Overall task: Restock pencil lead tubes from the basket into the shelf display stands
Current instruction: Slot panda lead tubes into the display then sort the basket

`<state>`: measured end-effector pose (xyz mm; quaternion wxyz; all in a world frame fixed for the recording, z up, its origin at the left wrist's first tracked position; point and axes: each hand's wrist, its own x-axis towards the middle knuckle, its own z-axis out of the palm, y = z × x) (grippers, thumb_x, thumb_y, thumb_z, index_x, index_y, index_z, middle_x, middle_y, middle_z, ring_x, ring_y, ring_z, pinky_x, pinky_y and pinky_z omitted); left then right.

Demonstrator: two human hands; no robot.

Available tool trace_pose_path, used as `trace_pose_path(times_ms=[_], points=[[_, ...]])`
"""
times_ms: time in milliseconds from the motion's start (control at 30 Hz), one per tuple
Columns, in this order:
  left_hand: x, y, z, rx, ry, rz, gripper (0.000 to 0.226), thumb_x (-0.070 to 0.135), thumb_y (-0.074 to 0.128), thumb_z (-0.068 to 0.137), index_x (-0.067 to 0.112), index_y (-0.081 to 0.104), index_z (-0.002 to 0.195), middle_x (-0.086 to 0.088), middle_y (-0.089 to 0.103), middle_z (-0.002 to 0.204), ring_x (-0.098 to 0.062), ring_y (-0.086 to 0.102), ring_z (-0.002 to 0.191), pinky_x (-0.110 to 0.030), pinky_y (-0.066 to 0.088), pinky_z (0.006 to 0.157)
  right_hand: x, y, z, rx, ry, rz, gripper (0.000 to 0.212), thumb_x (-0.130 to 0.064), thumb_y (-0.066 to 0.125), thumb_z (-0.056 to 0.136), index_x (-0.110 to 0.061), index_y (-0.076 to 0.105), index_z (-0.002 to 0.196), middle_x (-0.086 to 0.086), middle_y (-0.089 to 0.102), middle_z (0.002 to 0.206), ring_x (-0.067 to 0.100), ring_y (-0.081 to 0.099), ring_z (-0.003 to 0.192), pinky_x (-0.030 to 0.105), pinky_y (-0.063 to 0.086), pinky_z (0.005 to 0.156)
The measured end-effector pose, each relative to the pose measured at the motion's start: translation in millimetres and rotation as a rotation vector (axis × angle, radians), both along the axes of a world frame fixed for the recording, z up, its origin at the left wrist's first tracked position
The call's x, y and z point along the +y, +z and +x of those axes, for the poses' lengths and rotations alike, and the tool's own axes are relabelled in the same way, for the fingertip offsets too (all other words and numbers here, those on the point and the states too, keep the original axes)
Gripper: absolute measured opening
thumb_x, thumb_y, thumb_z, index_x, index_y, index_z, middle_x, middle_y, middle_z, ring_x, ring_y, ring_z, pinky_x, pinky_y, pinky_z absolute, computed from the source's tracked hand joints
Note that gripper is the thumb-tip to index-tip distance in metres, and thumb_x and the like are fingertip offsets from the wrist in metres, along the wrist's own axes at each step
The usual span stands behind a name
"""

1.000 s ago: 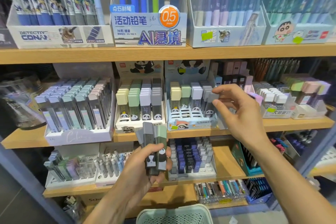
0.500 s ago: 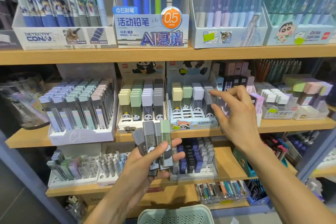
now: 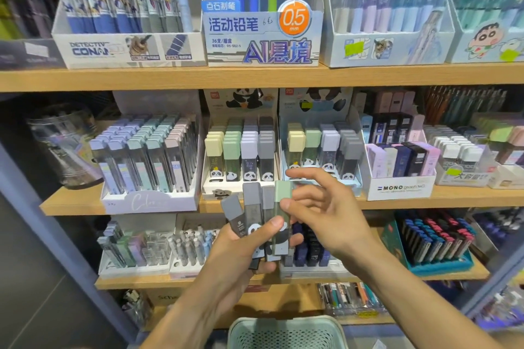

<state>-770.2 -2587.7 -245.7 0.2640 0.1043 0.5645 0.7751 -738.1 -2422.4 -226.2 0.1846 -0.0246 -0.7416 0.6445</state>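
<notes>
- mint basket is sitting nearest, at the bottom edge
- left hand is gripping a fan of panda lead tubes, thumb across the fronts
- right hand is pinching the green-capped tube by its cap
- they're looking light, stiff, slick plastic, so I'd be pinching the flat sides
- blue panda display stand is waiting behind on the shelf

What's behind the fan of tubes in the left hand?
A dark-tube display stand on the lower shelf; the left hand and its lead tubes cover its left rows.
</notes>
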Motion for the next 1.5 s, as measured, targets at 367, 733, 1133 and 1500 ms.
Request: trace_pose_path(times_ms=[367, 733, 1133, 1500], points=[[-13.1, 2.1, -1.2, 0.013, 0.06, -0.045, 0.033, 0.033, 0.074, 0.089, 0.025, 0.072, 0.12, -0.009, 0.08, 0.106, -0.024, 0.077, 0.099, -0.026, 0.056, 0.057, -4.2, -1.6, -1.0, 0.024, -0.03, -0.04, 0.031, -0.002, 0.079, 0.084, -0.019, 0.072, 0.109, 0.01, 0.075, 0.084, 0.012, 0.07, 0.073, 0.022, 0.057, 0.065], [-41.5, 3.2, -6.5, 0.063, 0.247, -0.053, 0.029, 0.033, 0.073, 0.092, 0.025, 0.073, 0.119, 0.003, 0.08, 0.108, -0.018, 0.078, 0.098, -0.022, 0.055, 0.057, -21.2, 10.9, -12.8, 0.203, -0.015, 0.018, 0.031, -0.006, 0.08, 0.084, -0.023, 0.073, 0.11, 0.01, 0.073, 0.088, 0.021, 0.071, 0.087, 0.023, 0.057, 0.082], [-59.6, 4.7, -11.3, 0.042, 0.279, -0.01, 0.034, 0.03, 0.072, 0.093, 0.023, 0.069, 0.126, -0.002, 0.08, 0.108, -0.023, 0.078, 0.098, -0.024, 0.056, 0.056, -38.0, 6.4, -23.4, 0.194, -0.003, 0.058, 0.033, -0.006, 0.081, 0.084, -0.024, 0.075, 0.11, 0.002, 0.074, 0.088, 0.014, 0.07, 0.085, 0.02, 0.055, 0.08], [-16.7, 7.2, -12.5, 0.082, 0.101, -0.02, 0.033, 0.032, 0.067, 0.096, 0.021, 0.069, 0.127, 0.002, 0.079, 0.114, -0.021, 0.077, 0.104, -0.032, 0.055, 0.071, 39.6, 31.2, -20.0, 0.414, -0.393, 0.3, 0.026, -0.011, 0.076, 0.091, -0.023, 0.07, 0.113, -0.004, 0.071, 0.1, 0.011, 0.069, 0.094, 0.023, 0.057, 0.085]])
